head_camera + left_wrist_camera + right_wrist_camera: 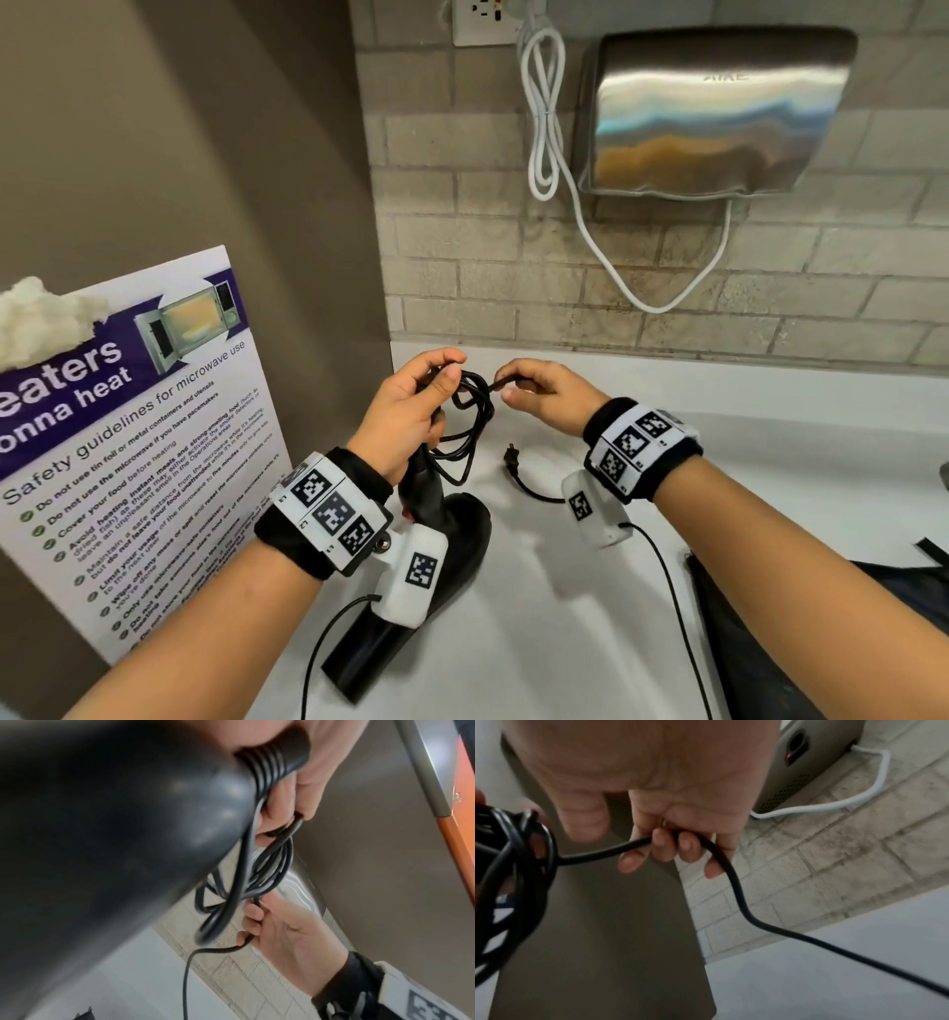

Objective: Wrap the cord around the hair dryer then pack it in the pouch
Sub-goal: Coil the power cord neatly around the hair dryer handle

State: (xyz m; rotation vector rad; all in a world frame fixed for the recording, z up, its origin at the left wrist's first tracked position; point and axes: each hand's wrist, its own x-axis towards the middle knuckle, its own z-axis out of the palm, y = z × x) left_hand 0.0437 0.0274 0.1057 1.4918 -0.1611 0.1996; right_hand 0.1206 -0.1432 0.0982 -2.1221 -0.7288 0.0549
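Our left fingers (447, 377) are curled tightly, the thumb pressing several gathered loops of the thin, glossy black rubber cord (475, 406) against them, so our left hand (411, 411) grips the coil together with the handle end of the matte black plastic hair dryer (436, 555). In the left wrist view the ribbed black strain relief (270, 766) sits against our palm, and the dryer's rounded body fills most of that picture, blurred. Our right fingers (662, 845) are also curled, closing round a single strand of the cord just beside the coil; our right hand (549, 395) holds it raised above the counter. From there the strand drops and trails down to the smooth white countertop (667, 462), where the black two-pronged plug (512, 457) lies loose between our wrists. The dryer's barrel slants down toward us, its nozzle touching the counter. At the right edge lies a crumpled dark fabric pouch (821, 616), well apart from the dryer. Behind, a beige brick-tile wall (513, 231) carries a brushed steel hand dryer (719, 113) with a looped white cable (544, 113). A laminated microwave safety poster (138, 437) leans against the grey-brown panel on the left. Bare counter lies between the dryer and the pouch.
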